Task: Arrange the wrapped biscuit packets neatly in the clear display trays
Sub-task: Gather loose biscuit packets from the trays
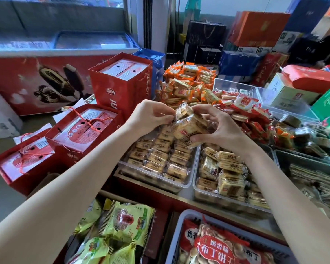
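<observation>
Holding a small bundle of crinkly clear-wrapped biscuit packets (189, 128) above two clear plastic trays: left hand (151, 116) pinching the wrapper edge, right hand (217, 128) curling around the stack. Hovering over the left tray (152, 178), neat rows inside; right tray (198, 197) jumbled.

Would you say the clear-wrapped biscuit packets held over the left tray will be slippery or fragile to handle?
Probably slippery: the packets have glossy clear film, which both the left hand and right hand hold. Likely fragile: stacked biscuits show inside. Probably light too, since fingertips alone carry them.
</observation>
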The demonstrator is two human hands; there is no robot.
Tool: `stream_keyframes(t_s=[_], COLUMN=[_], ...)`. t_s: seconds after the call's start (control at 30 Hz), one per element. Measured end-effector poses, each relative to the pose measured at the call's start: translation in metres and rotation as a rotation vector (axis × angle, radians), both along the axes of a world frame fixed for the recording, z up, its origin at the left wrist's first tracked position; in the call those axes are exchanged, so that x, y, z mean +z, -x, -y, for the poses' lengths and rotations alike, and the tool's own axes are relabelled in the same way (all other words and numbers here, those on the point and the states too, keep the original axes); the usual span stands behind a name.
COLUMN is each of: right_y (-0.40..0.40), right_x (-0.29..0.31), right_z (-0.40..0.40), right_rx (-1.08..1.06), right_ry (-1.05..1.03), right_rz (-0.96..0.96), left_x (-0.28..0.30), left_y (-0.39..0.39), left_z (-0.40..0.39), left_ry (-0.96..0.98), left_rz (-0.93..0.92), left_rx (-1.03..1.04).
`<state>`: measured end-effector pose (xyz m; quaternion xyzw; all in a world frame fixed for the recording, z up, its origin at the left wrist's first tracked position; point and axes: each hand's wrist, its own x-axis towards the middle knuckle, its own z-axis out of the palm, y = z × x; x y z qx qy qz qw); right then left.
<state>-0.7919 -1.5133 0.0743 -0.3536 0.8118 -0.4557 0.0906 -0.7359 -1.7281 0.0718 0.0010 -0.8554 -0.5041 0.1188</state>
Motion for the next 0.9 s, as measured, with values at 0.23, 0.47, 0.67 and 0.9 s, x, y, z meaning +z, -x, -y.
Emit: stream_keyframes(t_s=[0.23, 0.47, 0.67, 0.9], right_y=[0.004, 0.006, 0.011, 0.010], right_x=[-0.002, -0.003, -0.006, -0.012], right_z=[0.000, -0.004, -0.003, 0.004], right_rx=[0.003, 0.010, 0.018, 0.021], right_ry=[0.035, 0.018, -0.147, -0.128], right_rz=[0.028, 0.044, -0.077, -0.183], left_x=[0.002, -0.007, 0.002, -0.009], left_y=[-0.002, 0.003, 0.001, 0.008], left_z=[-0.006, 0.002, -0.005, -0.018], left_ry=[0.272, 0.247, 0.012, 0.216], left_rz=[-0.163, -0.080, 0.242, 0.198], left_rx=[0.134, 0.118, -0.267, -0.194])
